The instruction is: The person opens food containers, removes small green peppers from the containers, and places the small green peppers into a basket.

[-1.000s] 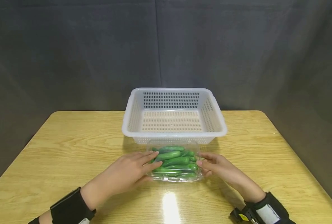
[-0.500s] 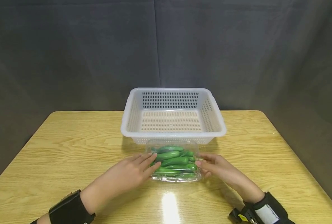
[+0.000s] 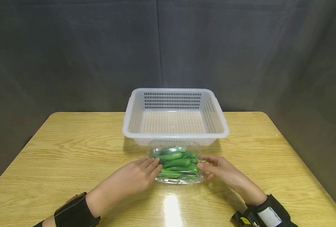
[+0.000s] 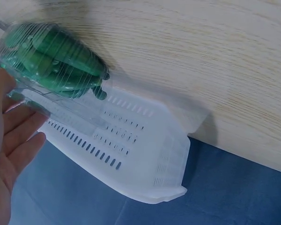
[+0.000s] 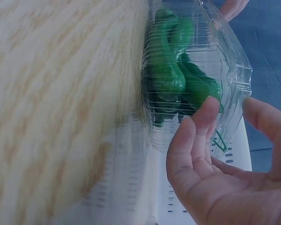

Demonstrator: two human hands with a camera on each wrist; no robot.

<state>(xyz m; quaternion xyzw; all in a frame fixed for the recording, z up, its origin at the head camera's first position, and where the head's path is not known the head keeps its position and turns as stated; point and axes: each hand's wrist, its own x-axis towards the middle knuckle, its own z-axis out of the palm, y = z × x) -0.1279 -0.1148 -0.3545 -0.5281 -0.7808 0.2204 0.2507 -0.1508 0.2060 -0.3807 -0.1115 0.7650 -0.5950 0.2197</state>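
A clear plastic box with its lid on top lies at the middle of the table, filled with green peppers that show thin stems in the right wrist view. My left hand holds the box at its left front edge, fingers over the lid and thumb low, largely hidden from above. At the right end, my right hand pinches the box, thumb on the upper rim and fingers against the side wall. In the left wrist view, the left fingers extend alongside the clear plastic.
Right behind the box stands a white perforated basket, with nothing inside. The wooden table ends at a dark grey cloth hanging behind it. Black straps with devices are worn on both wrists.
My left fingers have drawn back slightly towards the left front corner of the lid, and the lid's reflections there have shifted. The right hand and the basket stay nearly in place.
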